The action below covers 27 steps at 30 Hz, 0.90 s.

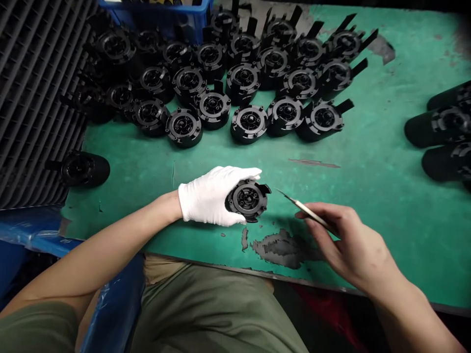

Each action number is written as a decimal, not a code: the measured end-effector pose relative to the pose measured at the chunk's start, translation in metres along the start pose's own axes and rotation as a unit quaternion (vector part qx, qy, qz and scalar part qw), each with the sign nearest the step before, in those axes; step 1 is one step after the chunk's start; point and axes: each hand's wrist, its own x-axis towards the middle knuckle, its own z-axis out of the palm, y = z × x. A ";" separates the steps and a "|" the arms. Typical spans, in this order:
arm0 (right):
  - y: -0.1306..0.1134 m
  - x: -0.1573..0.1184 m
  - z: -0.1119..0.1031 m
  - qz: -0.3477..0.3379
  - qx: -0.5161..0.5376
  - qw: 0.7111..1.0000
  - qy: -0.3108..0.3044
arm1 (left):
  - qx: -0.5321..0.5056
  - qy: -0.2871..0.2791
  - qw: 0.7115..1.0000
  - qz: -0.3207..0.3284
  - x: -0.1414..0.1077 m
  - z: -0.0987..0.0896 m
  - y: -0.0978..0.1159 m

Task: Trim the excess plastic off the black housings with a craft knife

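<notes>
My left hand [211, 196], in a white glove, is wrapped round a round black plastic part [248, 200] with its ringed face up, above the green table. A short tab sticks out at the part's upper right. My bare right hand [342, 233] holds a thin pale-handled tool [312, 214] between thumb and fingers. The tool's fine dark tip points up and left, a little to the right of the black part and apart from it.
Many similar black parts [249, 123] stand in rows across the back of the green table [375, 186]. One lone part [85, 169] lies at the left, and several more [447, 162] at the right edge. A blue bin [162, 19] stands behind, beside dark ribbed racks [33, 98].
</notes>
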 end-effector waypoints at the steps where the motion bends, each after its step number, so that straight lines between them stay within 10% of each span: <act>1: -0.002 0.000 0.003 -0.025 0.004 0.999 -0.020 | 0.004 0.007 1.000 0.007 -0.003 -0.001 -0.002; 7: -0.019 0.010 0.017 -0.121 -0.035 0.991 -0.039 | 0.040 0.085 0.995 0.017 -0.007 0.019 -0.006; 27: -0.032 0.003 0.021 -0.108 -0.045 0.993 -0.023 | 0.046 0.093 0.994 0.028 -0.007 0.022 -0.011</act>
